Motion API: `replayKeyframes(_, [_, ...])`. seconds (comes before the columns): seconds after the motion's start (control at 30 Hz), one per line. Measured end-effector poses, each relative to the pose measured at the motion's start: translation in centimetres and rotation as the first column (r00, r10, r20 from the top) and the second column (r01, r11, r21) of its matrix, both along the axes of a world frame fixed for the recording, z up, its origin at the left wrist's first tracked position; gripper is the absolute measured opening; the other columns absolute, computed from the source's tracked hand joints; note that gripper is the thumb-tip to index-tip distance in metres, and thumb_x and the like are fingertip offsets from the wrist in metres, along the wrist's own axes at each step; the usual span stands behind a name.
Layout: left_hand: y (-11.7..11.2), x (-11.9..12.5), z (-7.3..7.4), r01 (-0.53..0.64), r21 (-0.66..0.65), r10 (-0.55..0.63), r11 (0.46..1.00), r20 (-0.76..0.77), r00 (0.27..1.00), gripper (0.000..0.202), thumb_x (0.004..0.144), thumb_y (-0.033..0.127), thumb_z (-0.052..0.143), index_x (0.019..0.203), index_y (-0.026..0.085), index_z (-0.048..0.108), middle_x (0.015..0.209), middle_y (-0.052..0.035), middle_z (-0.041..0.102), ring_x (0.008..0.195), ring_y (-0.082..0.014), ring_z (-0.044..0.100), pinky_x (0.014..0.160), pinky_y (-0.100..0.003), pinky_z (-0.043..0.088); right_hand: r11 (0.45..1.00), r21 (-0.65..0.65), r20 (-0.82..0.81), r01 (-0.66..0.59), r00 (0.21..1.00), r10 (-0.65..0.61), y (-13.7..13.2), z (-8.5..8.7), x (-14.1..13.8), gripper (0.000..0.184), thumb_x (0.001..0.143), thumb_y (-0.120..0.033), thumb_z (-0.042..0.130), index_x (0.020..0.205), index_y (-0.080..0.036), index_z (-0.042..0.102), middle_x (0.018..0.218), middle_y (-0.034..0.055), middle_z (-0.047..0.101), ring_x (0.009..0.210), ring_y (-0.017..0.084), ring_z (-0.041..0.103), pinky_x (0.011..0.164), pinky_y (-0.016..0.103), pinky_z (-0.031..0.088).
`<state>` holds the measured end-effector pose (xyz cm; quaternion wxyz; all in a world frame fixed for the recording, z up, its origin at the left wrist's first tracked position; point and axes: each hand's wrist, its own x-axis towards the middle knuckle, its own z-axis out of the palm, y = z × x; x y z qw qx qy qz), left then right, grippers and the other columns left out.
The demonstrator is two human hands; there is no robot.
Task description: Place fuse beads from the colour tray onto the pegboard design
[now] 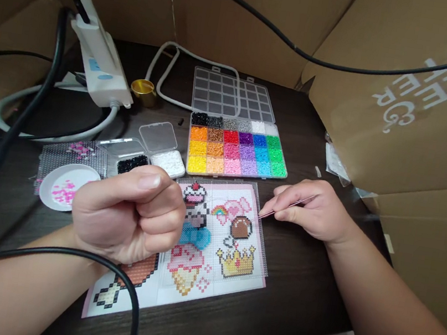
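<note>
My left hand [128, 212] is raised in a fist over the left part of the pattern sheet [178, 301], thumb folded across the fingers; nothing shows in it. In my right hand [305, 210] are thin tweezers [294, 203], their tips at the right edge of the clear pegboard [262, 246]. That board lies on the sheet. Pixel pictures show through it: a yellow crown [236, 263], a pink ice cream cone [185, 268], a brown round shape [242, 227] and a cupcake [195, 193]. Whether these are beads or print is hard to tell. My fist hides part of the sheet.
A bead box [240, 147] with many colours stands behind the sheet, lid open. Small boxes hold black beads [131, 164] and white beads [168, 164]. A white dish [54, 173] holds pink beads. A power strip [100, 65], gold cup [144, 92] and black cable [135, 311] are around.
</note>
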<state>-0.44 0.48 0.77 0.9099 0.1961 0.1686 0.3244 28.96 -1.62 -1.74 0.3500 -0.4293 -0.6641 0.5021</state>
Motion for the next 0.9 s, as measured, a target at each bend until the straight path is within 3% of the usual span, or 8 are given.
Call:
replayKeyframes(0.2, [-0.10,-0.12,-0.05,-0.003,0.009,0.004,1.000,-0.049,0.999,0.062,0.068,0.019,0.074,0.047,0.020,0.015,0.049,0.0067,0.007,0.038,-0.0053,0.006,0.031,-0.022,0.008,1.000,-0.021,-0.006,0.002,1.000,-0.002,0.04,0.19,-0.19,0.004,0.078,-0.026,0.078,0.078,-0.022,0.079,0.083,0.0050,0.080,0.072,0.018,0.074,0.069,0.031,0.059])
replayKeyframes(0.4, [-0.10,-0.10,-0.07,0.014,-0.001,-0.014,1.000,-0.006,1.000,0.061,0.070,0.020,0.072,0.049,0.021,0.015,0.050,0.0067,0.007,0.039,-0.0056,0.006,0.031,-0.024,0.007,1.000,0.005,-0.007,0.003,1.000,-0.003,0.02,-0.10,-0.03,0.004,0.078,-0.021,0.077,0.080,-0.024,0.079,0.085,0.0037,0.080,0.075,0.018,0.074,0.070,0.031,0.058])
replayKeyframes(0.9, [-0.05,-0.27,-0.14,0.026,0.028,-0.026,0.999,-0.009,1.000,0.059,0.072,0.019,0.072,0.050,0.020,0.016,0.050,0.0071,0.008,0.040,-0.0055,0.008,0.033,-0.023,0.009,1.000,-0.012,-0.003,0.023,1.000,-0.023,-0.09,-0.03,-0.11,0.004,0.078,-0.025,0.079,0.079,-0.021,0.079,0.083,0.0061,0.080,0.075,0.021,0.075,0.069,0.032,0.060])
